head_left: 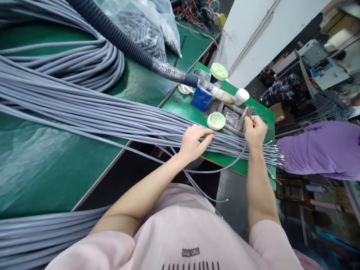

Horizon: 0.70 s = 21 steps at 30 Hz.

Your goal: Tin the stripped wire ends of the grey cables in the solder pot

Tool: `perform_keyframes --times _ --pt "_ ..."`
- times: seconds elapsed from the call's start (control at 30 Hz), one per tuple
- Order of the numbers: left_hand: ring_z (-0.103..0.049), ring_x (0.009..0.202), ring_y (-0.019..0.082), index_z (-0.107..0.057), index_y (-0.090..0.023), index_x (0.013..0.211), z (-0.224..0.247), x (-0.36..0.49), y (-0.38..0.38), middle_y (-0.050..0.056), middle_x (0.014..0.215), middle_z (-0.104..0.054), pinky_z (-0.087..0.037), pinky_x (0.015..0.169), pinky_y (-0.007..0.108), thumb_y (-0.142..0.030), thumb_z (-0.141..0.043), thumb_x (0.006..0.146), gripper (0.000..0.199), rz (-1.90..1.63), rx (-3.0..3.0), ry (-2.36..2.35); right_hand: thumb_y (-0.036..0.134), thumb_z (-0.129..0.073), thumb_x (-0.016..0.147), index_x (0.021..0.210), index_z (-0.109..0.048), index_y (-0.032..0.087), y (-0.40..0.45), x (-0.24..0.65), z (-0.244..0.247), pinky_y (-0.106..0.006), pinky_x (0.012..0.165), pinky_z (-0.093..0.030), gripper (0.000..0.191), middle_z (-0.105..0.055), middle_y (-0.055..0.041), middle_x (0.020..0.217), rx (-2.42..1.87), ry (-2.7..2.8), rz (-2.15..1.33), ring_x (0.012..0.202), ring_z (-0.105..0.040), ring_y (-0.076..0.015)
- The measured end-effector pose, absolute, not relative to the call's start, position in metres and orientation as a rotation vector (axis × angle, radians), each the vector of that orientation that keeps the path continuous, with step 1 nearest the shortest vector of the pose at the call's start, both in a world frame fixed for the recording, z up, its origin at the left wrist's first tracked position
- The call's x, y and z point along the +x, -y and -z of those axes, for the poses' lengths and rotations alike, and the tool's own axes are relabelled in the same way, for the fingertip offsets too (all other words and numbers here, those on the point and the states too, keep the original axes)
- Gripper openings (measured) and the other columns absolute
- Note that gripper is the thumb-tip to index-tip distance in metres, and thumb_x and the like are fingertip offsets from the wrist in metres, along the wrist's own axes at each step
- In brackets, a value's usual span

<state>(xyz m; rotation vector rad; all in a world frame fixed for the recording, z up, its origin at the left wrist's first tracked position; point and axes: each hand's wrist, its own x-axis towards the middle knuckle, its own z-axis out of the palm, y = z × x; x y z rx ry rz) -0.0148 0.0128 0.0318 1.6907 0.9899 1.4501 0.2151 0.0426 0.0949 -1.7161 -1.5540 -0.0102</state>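
Long grey cables (135, 116) run in a thick bundle across the green table. My left hand (196, 141) rests over the bundle, thumb and fingers apart, holding nothing I can see. Farther right, my right hand (255, 130) is closed on the end of one grey cable, whose thin coloured wires (248, 111) fan out above the fingers. That cable loops down below the bundle. Beside the right hand lies a dark metal solder pot (233, 118), with an open pale green jar (216, 121) to its left. Stripped cable ends (277, 155) lie at the table's right edge.
A ribbed black hose (120, 37) reaches a blue box (201, 98). A white-lidded jar (242, 96) and another green-lidded jar (219, 71) stand behind. Coiled cables and plastic bags (140, 30) lie at upper left. A person in purple (323, 150) is at right.
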Motion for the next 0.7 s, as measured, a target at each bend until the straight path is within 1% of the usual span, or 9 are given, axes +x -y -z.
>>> perform_keyframes --times 0.13,0.23,0.33,0.43,0.53,0.7 --pt "-0.059 0.087 0.021 -0.070 -0.020 0.092 -0.014 -0.028 -0.026 0.005 0.089 -0.072 -0.039 0.079 0.037 -0.030 -0.056 0.090 0.017 -1.372 2.097 -1.212 0.036 -0.053 0.082 0.061 -0.048 0.021 -0.083 0.259 -0.078 -0.026 0.058 -0.031 0.027 -0.041 0.0045 0.055 -1.936 1.647 0.146 0.056 -0.037 -0.0125" --pt "-0.059 0.090 0.022 -0.069 -0.021 0.093 -0.008 -0.027 -0.026 0.005 0.092 -0.072 -0.037 0.080 0.038 -0.032 -0.055 0.091 0.018 -1.311 2.226 -1.223 0.037 -0.052 0.081 0.061 -0.051 0.020 -0.101 0.272 -0.062 -0.028 0.062 -0.032 0.026 -0.051 0.0006 0.060 -2.144 1.726 0.202 0.060 -0.044 -0.0154" --pt "-0.058 0.090 0.022 -0.068 -0.021 0.094 -0.008 -0.025 -0.024 0.005 0.092 -0.072 -0.036 0.079 0.038 -0.032 -0.054 0.092 0.018 -1.297 2.262 -1.232 0.036 -0.052 0.082 0.066 -0.057 0.020 -0.109 0.275 -0.050 -0.030 0.066 -0.033 0.024 -0.061 -0.0045 0.068 -2.245 1.763 0.200 0.066 -0.051 -0.0188" --pt "-0.058 0.090 0.022 -0.068 -0.021 0.095 -0.009 -0.025 -0.024 0.005 0.092 -0.072 -0.036 0.079 0.038 -0.033 -0.054 0.092 0.019 -1.287 2.282 -1.238 0.036 -0.051 0.083 0.071 -0.062 0.019 -0.113 0.274 -0.043 -0.030 0.068 -0.034 0.023 -0.066 -0.0079 0.074 -2.294 1.791 0.195 0.071 -0.056 -0.0213" --pt "-0.058 0.090 0.022 -0.068 -0.021 0.096 -0.009 -0.025 -0.024 0.004 0.093 -0.072 -0.036 0.080 0.039 -0.032 -0.054 0.092 0.018 -1.278 2.281 -1.244 0.036 -0.051 0.084 0.077 -0.066 0.019 -0.114 0.273 -0.039 -0.031 0.068 -0.035 0.024 -0.069 -0.0102 0.079 -2.348 1.816 0.189 0.075 -0.058 -0.0229" --pt "-0.058 0.092 0.023 -0.068 -0.022 0.097 -0.008 -0.025 -0.024 0.005 0.094 -0.072 -0.036 0.081 0.040 -0.032 -0.053 0.092 0.018 -1.249 2.281 -1.237 0.037 -0.050 0.085 0.080 -0.068 0.019 -0.116 0.272 -0.035 -0.032 0.068 -0.036 0.026 -0.070 -0.0117 0.083 -2.377 1.817 0.178 0.078 -0.060 -0.0250"
